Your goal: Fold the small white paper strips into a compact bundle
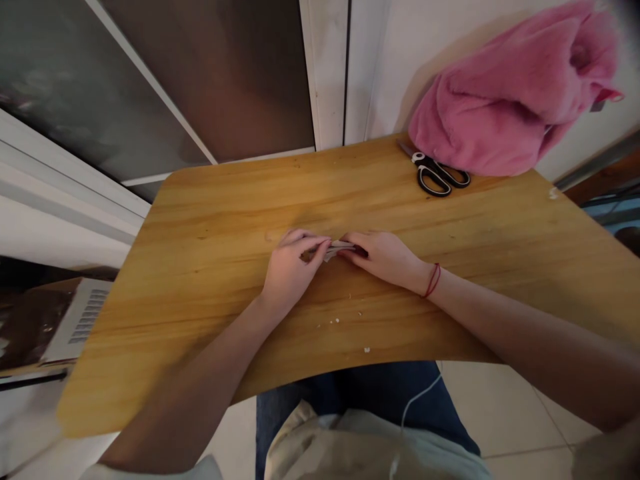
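Note:
Both hands meet over the middle of the wooden table (240, 200), around a small, pale, folded piece that looks like paper (340, 247). My left hand (295, 263) pinches its left end between thumb and forefinger. The other end sits between the thumb and fingers of my right hand (383, 257), which has a thin red cord (433, 280) round the wrist. Fingers cover part of the piece, so its full shape is hidden. Tiny white scraps (337, 321) lie on the table just below my hands.
At the back right, black-handled scissors (435, 175) lie beside a pink plush bundle (500, 100) leaning on the wall. A sliding door with dark panels (225, 73) stands behind the table. A box (75, 320) is on the left, below the tabletop. A white cord (423, 393) hangs over my lap.

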A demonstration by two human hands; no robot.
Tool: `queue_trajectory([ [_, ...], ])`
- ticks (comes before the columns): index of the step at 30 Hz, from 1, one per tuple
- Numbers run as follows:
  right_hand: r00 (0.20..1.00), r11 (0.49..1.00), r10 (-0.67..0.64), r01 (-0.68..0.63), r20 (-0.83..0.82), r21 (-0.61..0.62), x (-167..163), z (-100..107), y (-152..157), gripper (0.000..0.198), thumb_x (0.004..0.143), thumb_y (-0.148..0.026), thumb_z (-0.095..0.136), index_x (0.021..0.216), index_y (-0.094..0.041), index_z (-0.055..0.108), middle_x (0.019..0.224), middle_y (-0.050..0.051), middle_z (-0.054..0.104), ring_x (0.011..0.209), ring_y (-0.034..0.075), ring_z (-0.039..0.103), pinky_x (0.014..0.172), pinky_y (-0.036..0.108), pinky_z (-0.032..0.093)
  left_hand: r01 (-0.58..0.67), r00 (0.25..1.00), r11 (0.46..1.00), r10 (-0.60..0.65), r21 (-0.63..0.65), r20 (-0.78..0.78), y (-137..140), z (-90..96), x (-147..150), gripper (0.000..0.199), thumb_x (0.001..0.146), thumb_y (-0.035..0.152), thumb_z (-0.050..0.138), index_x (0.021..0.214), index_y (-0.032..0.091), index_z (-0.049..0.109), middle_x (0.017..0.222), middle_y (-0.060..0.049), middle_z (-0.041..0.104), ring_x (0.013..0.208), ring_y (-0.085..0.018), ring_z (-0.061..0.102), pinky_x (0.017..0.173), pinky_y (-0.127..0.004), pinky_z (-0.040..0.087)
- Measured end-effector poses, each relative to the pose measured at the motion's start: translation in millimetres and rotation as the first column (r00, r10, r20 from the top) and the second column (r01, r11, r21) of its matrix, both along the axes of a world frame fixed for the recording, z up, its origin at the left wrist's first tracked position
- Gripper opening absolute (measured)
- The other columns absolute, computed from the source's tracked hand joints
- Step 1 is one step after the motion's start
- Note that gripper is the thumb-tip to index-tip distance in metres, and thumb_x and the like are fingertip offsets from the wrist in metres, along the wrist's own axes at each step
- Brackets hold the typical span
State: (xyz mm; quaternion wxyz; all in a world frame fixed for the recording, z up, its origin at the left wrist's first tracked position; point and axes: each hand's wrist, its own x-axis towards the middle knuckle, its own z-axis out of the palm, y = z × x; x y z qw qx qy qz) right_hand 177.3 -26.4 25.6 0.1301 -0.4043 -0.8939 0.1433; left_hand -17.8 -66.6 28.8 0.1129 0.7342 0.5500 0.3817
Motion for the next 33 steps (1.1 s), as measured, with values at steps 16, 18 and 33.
queue_trajectory([
  [16,0.999,0.999,0.017,-0.016,-0.037,0.028,1,-2,-1,0.022,0.096,-0.033,0.048,0.097,-0.017,0.064,0.086,0.006,0.070,0.074,0.018,0.060,0.068,0.028,0.037,-0.027,0.942,0.986,-0.030,-0.163,-0.335,2,15.6,-13,0.023,0.092,0.023,0.041,0.092,0.020,0.063,0.096,-0.007,0.066,0.097,-0.022,0.058,0.088,-0.038,0.047],
  [18,0.999,1.000,0.017,-0.016,-0.037,0.020,2,-2,-1,0.022,0.096,-0.033,0.048,0.096,-0.017,0.064,0.085,0.006,0.070,0.074,0.018,0.060,0.067,0.028,0.037,0.055,0.937,0.975,-0.125,-0.215,-0.326,3,15.8,-15,0.024,0.094,0.033,0.044,0.102,0.020,0.063,0.103,-0.007,0.065,0.102,-0.022,0.057,0.092,-0.039,0.046],
  [33,0.995,1.000,0.007,-0.007,-0.098,-0.003,3,-2,-1,0.019,0.094,-0.032,0.049,0.093,-0.018,0.062,0.082,0.004,0.068,0.072,0.017,0.058,0.064,0.027,0.035,0.103,0.912,0.953,-0.204,-0.283,-0.355,2,6.4,-10,0.014,0.090,0.020,0.049,0.100,0.019,0.058,0.101,-0.006,0.059,0.091,-0.019,0.057,0.079,-0.034,0.049],
])
